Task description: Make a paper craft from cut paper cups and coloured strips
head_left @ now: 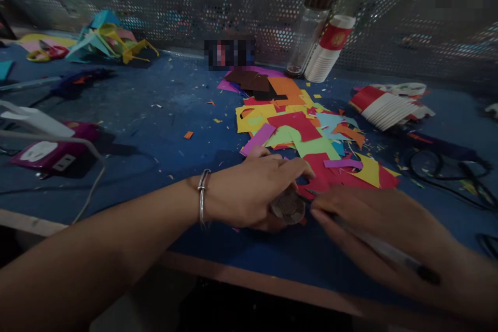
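My left hand (pixel 259 189), with a silver bangle at the wrist, grips a small round greyish disc (pixel 288 207) with a pale patterned face; its exact kind I cannot make out. My right hand (pixel 373 223) is closed around a pen (pixel 383 249), whose tip end points at the disc and whose dark end sticks out below the palm. Motion blurs this hand. The two hands nearly meet above the front of the blue table. Just beyond them lies a red paper sheet (pixel 317 166), partly covered by my fingers.
Coloured paper scraps (pixel 284 135) spread beyond my hands. A glass bottle (pixel 305 36) and stacked paper cups (pixel 329 52) stand by the mesh panel. More cups (pixel 389 109) lie at right near a black cable (pixel 424 179). Left are a purple power adapter (pixel 58 150), glue gun (pixel 81 83) and scissors (pixel 46 52).
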The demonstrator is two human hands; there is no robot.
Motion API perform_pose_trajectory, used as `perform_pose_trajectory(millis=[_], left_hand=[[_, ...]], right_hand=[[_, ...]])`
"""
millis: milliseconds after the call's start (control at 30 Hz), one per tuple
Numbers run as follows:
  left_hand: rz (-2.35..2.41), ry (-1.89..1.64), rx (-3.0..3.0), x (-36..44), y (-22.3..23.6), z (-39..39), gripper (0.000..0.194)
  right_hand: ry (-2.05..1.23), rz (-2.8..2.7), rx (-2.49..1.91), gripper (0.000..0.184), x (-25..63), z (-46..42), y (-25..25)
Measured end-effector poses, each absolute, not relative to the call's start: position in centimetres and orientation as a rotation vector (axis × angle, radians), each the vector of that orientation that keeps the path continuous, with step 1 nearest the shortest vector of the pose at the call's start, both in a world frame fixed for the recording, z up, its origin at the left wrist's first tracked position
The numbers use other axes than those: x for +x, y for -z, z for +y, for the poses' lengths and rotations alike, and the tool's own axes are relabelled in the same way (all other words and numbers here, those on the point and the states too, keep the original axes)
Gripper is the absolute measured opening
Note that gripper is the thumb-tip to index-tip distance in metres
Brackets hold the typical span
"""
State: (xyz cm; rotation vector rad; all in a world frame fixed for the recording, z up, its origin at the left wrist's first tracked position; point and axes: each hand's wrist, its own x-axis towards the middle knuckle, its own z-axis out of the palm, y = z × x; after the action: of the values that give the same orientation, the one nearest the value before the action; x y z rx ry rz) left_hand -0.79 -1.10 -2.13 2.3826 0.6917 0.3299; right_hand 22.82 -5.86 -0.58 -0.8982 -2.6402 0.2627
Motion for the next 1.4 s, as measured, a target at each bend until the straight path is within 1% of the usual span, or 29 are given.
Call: perform_pose_trajectory(millis=[67,100,200,300,400,500,600,667,867,967,1033,1200,1267,1400], left_hand=[[0.671,-0.335,2.399,-0.8,2.1,-1.1,0.057],[0.672,-0.347,2.405,-0.8,2.1,-1.1,0.054],[0.706,-0.373,2.42,-0.6,2.1,-1.2,0.04],[0.735,-0.338,2.477,-0.3,2.1,-1.2,0.029],[0.754,-0.322,2.483,-0.1,2.1,-1.2,0.033],[0.734,-0.347,2.425,-0.1,2.2,-1.1,0.042],[0.71,-0.395,2.443,-0.2,2.5,-1.1,0.054],[0.716,-0.414,2.449,-0.2,2.7,-1.1,0.062],[0.709,-0.406,2.412,-0.4,3.1,-1.0,0.088],[0.709,-0.438,2.43,-0.4,3.5,-1.0,0.099],[0.726,-0.43,2.432,-0.4,3.5,-1.0,0.102],[0.719,-0.326,2.413,-0.5,3.1,-1.0,0.101],[0.698,-0.338,2.402,-0.6,2.9,-1.0,0.101],[0.739,-0.353,2.394,-0.6,2.9,-1.2,0.1]], right_hand=[[-0.418,-2.614,-0.896,0.025,22.1,-5.2,-0.4],[-0.443,-2.607,-0.907,0.027,21.7,-4.8,-0.8],[-0.585,-2.64,-0.953,0.027,20.8,-3.5,-1.6],[-0.86,-2.561,-0.996,0.031,20.2,-2.7,-1.5],[-1.188,-2.368,-1.058,0.034,19.9,-2.7,-0.8],[-1.319,-2.209,-1.062,0.032,19.8,-3.0,0.4],[-1.257,-2.154,-1.002,0.027,19.7,-3.3,1.2],[-1.144,-2.183,-0.951,0.023,19.7,-3.1,1.6],[-0.552,-2.4,-0.81,0.016,20.1,-2.5,1.4],[-0.367,-2.476,-0.807,0.013,20.6,-2.8,1.0],[-0.327,-2.52,-0.821,0.014,20.9,-3.1,0.7],[-0.265,-2.599,-0.817,0.02,21.2,-3.9,-0.2],[-0.306,-2.602,-0.841,0.02,21.2,-4.0,-0.5],[-0.493,-2.584,-0.918,0.024,21.0,-4.1,-0.9]])
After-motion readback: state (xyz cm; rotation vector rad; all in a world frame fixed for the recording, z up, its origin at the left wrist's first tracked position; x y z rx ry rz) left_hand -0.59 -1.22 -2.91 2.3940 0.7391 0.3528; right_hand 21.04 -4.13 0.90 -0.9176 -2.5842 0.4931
